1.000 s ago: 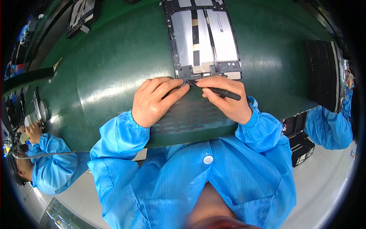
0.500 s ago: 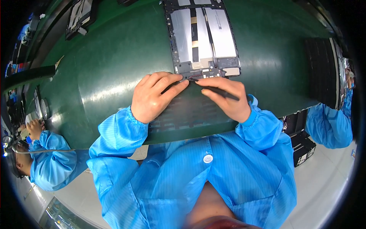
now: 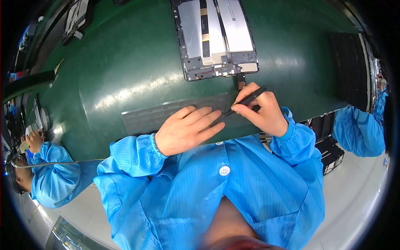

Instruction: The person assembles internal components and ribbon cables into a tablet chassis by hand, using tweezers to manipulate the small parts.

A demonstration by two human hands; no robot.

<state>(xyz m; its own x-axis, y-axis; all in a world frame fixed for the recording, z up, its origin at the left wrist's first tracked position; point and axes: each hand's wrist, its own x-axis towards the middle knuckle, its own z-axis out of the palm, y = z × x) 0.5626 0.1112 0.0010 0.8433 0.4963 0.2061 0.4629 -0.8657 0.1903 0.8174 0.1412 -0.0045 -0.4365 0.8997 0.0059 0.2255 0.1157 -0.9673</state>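
Observation:
An opened tablet with silvery battery cells and a dark frame lies on the green mat at the far middle. From its near edge sticks a short dark tab, beside my right hand's fingers. My right hand pinches black tweezers, their tip down by a dark sheet. That translucent dark sheet, marked off in strips, lies between me and the tablet. Across its right part rests my left hand, fingers stretched out and loosely spread, fingertips close to the tweezer tip. Both hands are apart from the tablet.
A stack of dark panels stands at the right of the green mat. Another opened device lies at the far left. At the left edge a co-worker's hand is at work; a blue sleeve shows at right.
Both hands have drawn back from the tablet's near edge toward me, onto the dark sheet. The tweezers came along in my right hand. In the picture the tablet sits slightly higher and further left.

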